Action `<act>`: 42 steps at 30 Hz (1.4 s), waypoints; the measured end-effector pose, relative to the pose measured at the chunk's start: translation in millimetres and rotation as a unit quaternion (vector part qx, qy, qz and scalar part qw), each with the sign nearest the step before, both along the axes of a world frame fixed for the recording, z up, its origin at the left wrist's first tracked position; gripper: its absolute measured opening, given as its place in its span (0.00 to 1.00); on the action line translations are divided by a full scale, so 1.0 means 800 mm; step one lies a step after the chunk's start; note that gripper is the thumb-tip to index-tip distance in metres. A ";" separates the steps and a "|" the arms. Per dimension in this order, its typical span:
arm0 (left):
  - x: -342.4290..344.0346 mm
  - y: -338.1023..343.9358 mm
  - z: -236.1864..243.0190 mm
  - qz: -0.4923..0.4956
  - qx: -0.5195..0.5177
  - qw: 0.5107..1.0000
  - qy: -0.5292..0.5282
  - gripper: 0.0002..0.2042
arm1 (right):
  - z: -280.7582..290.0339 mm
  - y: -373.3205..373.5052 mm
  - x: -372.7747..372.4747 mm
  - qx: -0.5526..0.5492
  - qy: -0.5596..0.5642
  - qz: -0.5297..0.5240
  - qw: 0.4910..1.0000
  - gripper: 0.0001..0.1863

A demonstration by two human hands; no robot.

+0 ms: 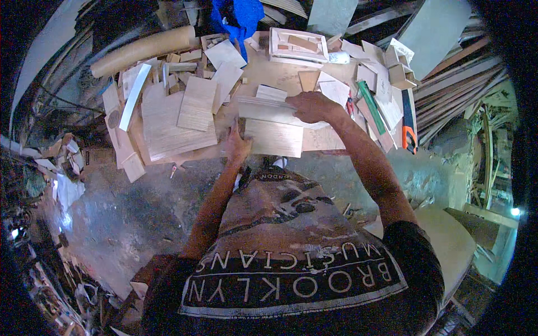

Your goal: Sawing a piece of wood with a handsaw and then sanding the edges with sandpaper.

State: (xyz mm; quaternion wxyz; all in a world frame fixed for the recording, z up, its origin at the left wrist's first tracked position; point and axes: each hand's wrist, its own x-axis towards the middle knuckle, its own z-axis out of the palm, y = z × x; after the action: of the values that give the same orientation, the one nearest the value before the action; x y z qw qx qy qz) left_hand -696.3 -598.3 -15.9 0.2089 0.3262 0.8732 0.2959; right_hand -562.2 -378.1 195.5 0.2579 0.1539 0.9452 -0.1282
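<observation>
A rectangular light wood board [276,139] lies at the table's near edge. My left hand [239,147] is closed on the board's left end, thumb pointing up along its side. Just beyond the board is a pale flat strip [266,110], slightly blurred; I cannot tell whether it is wood or metal. My right hand [315,107] grips the strip's right end with curled fingers. Behind the strip sits a small pale wood piece [272,93]. To the right of my right hand are thin wood pieces [334,88] and a red-handled tool [350,106].
Thin wood sheets [178,120] and a white strip [135,97] cover the table's left. A shallow wooden box [298,46] and blue cloth [238,19] are at the back. On the right are a green bar [372,107] and a handsaw [408,123] with an orange handle.
</observation>
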 end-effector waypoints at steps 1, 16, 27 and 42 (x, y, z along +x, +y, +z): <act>-0.001 0.001 0.015 -0.020 -0.004 0.999 -0.031 0.48 | -0.006 0.003 0.008 -0.003 0.017 0.002 1.000 0.25; -0.020 -0.004 -0.047 -0.077 0.095 0.992 -0.017 0.43 | -0.034 0.007 0.096 -0.045 0.133 -0.091 0.986 0.24; -0.034 0.004 -0.036 -0.093 0.093 0.986 -0.102 0.39 | -0.044 0.010 0.097 -0.031 0.157 -0.090 0.983 0.25; -0.035 0.009 -0.053 -0.112 0.123 0.983 -0.081 0.34 | -0.047 0.010 0.111 -0.092 0.205 -0.083 0.971 0.24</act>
State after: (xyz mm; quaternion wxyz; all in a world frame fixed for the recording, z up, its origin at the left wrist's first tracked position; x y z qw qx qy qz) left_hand -724.5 -591.4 -58.0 0.2688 0.4204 0.7681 0.4014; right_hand -473.3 -370.3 158.1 0.0599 0.1780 0.9459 -0.2646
